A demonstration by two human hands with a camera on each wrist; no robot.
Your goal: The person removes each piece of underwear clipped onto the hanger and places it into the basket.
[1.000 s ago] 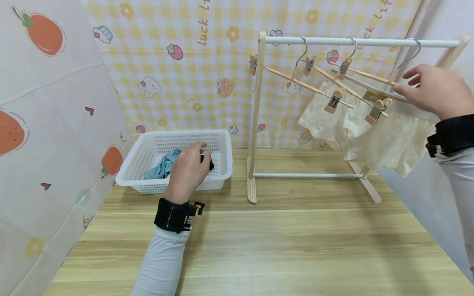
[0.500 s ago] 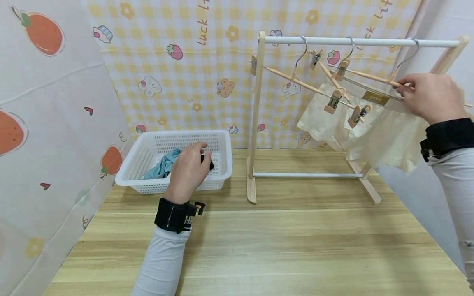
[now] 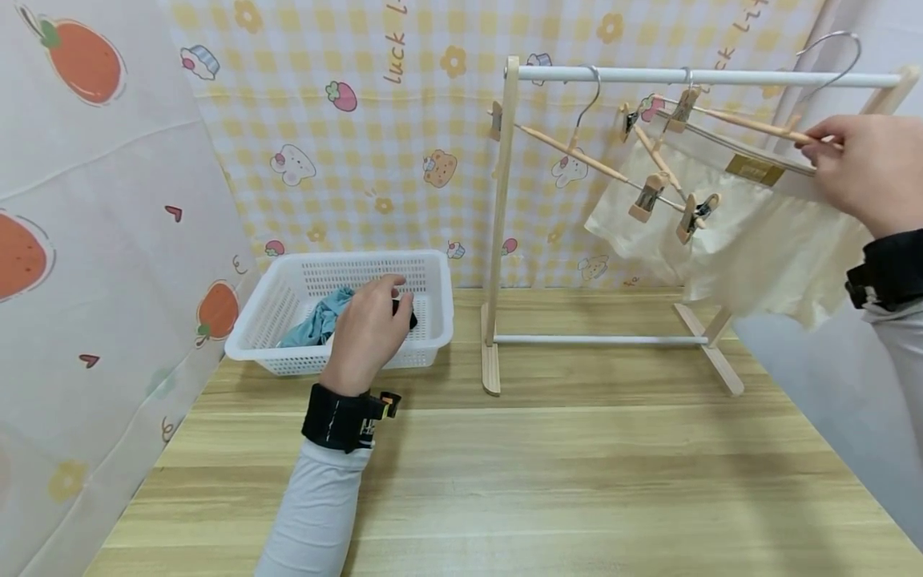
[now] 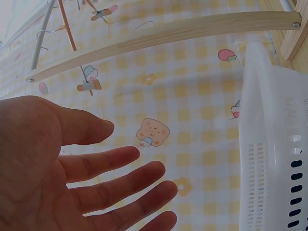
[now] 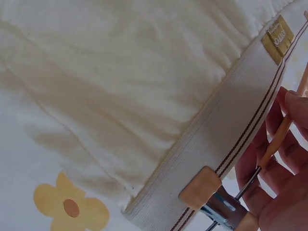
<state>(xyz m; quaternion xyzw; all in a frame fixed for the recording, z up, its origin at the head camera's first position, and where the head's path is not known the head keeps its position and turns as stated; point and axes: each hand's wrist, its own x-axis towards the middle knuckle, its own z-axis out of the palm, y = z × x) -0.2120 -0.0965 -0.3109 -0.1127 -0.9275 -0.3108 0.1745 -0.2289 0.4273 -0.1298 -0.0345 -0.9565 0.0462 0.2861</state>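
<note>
Left hand: fingers relaxed and slightly apart, over the front rim of the white basket (teal cloth inside), gripping nothing. Right hand: fingers pinching the wooden clip hanger, lifted off the rack's white rail, cream shorts clipped beneath.

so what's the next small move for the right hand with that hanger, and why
Probably carry the hanger clear of the rack and down toward the table. The right hand grips its wooden bar, and its hook sits above the white rail, apparently unhooked. The cream shorts hang clipped to it, close beside the next hanger's shorts, so a slow move outward avoids snagging.
</note>
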